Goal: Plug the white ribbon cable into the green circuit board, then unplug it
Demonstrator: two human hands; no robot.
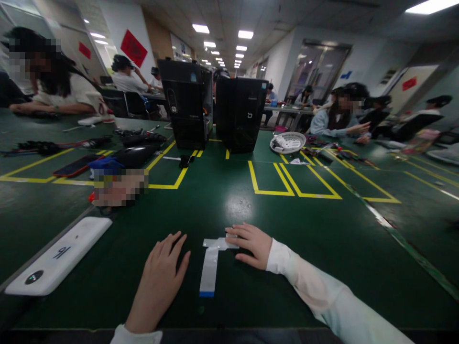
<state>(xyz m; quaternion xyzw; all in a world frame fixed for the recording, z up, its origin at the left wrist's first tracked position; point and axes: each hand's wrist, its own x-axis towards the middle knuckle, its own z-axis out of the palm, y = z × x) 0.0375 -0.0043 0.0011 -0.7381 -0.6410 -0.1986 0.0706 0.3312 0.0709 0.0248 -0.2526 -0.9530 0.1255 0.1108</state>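
A white flat ribbon cable (209,271) with a blue end lies on the green table, its lower strip pointing toward me. Its upper part bends across to form a T-like shape. Over the right end of that upper part, my right hand (254,244) lies flat with its fingers stretched out, hiding the tip of the cable. To the left of the cable my left hand (160,273) rests palm down, fingers slightly spread. It holds nothing and stays apart from the cable.
A white panel (68,255) lies at the left. Two black computer cases (186,107) stand at the back centre. A white basket (300,137) sits at the back right. Cables and tools (139,136) are spread at the back left. Yellow tape (274,192) marks the table. People work around it.
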